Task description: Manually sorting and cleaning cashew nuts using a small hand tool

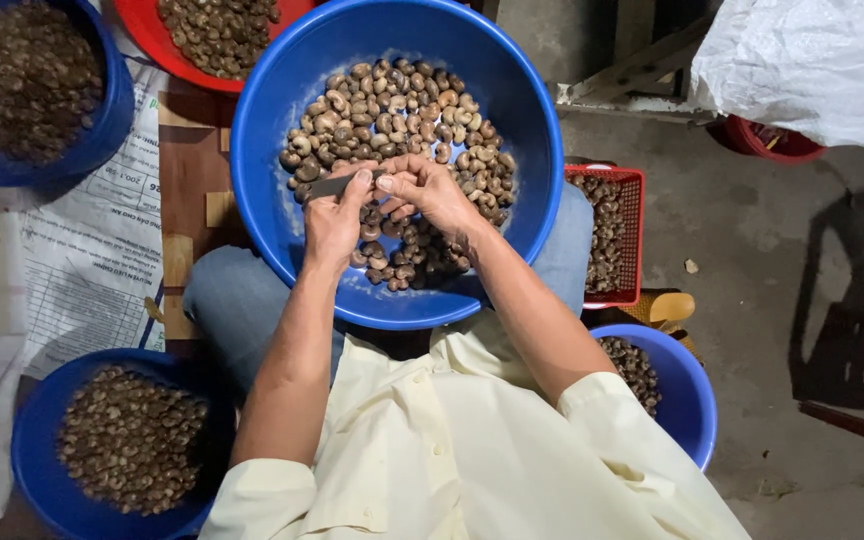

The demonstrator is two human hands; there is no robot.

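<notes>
A large blue basin [282, 90] rests on my lap, holding a heap of brown cashew nuts [402, 110]. My left hand [335, 215] grips a small metal blade [330, 185] whose grey tip points left, thumb pressed along it. My right hand [430, 192] sits right against it, fingertips pinched on a single nut [388, 183] at the blade's base. Both hands hover just above the nuts in the middle of the basin. The pinched nut is mostly hidden by my fingers.
Blue bowls of nuts stand at top left [112, 110], bottom left [37, 420] and at my right hip [687, 385]. A red bowl [152, 35] sits at the top, a red mesh basket [634, 235] on the right. A white sack [812, 60] lies top right.
</notes>
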